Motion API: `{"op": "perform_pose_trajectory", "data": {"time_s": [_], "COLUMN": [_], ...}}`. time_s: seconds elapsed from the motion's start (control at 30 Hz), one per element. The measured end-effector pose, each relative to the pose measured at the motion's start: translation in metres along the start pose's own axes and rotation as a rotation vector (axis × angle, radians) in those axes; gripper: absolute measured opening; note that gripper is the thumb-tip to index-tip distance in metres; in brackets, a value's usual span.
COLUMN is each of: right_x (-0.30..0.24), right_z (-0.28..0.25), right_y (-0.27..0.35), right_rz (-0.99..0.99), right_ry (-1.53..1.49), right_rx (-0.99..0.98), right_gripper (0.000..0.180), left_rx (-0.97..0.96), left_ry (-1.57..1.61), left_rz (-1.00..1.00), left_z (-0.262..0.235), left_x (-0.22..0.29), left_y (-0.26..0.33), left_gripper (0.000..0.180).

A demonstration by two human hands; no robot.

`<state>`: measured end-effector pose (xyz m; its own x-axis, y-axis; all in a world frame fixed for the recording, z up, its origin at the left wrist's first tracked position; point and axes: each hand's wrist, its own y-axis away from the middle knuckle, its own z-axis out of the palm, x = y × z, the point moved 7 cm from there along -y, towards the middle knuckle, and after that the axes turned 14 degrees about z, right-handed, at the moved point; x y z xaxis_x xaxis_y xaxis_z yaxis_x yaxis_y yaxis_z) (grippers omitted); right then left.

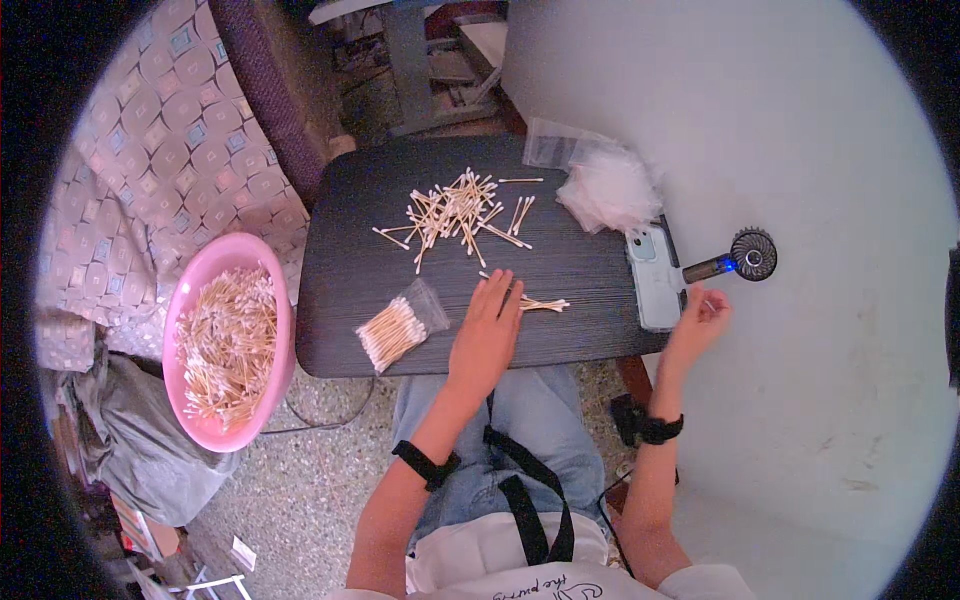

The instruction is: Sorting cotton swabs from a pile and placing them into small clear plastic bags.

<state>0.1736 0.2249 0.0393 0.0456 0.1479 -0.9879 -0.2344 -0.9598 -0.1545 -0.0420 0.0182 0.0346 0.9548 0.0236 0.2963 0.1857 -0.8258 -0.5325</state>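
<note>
My left hand (487, 325) lies flat, fingers stretched out, on the dark tabletop and covers part of a small row of cotton swabs (545, 304). Their tips stick out to the right of its fingers. A clear bag packed with cotton swabs (393, 332) lies to the left of this hand. Beyond it spreads a loose pile of cotton swabs (458, 212). My right hand (703, 318) is raised at the table's right edge, its fingers loosely bent and nothing visible in them. Close to it are a phone (651, 280) in a pale case and a small black handheld fan (752, 254) with a blue light.
A pink basin (284, 345) full of cotton swabs stands left of the dark table (340, 280). Clear plastic bags (610, 188) are heaped at the far right corner. A pale wall (790, 400) bounds the right side. A cable (335, 420) runs along the floor.
</note>
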Motion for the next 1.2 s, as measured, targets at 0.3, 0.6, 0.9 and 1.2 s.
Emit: {"op": "perform_pose_trajectory", "data": {"time_s": [0.3,0.6,0.9,1.2], "right_x": [0.022,0.026,0.036,-0.014], "right_z": [0.02,0.023,0.021,0.001], "right_y": [-0.051,-0.051,-0.059,0.02], "right_rz": [0.02,0.012,0.002,-0.168], "right_ry": [0.101,0.111,0.039,0.055], "right_rx": [-0.383,-0.358,-0.397,-0.016], "right_gripper": [0.033,0.023,0.032,0.025], "left_rx": [-0.001,0.024,0.006,0.08], "left_ry": [0.057,0.053,0.046,0.158], "left_rz": [-0.032,-0.027,-0.049,-0.062], "left_z": [0.002,-0.001,0.001,-0.01], "left_x": [-0.002,-0.003,-0.004,-0.004], "left_y": [0.002,0.003,0.003,0.005], "left_gripper": [0.034,0.031,0.032,0.04]}}
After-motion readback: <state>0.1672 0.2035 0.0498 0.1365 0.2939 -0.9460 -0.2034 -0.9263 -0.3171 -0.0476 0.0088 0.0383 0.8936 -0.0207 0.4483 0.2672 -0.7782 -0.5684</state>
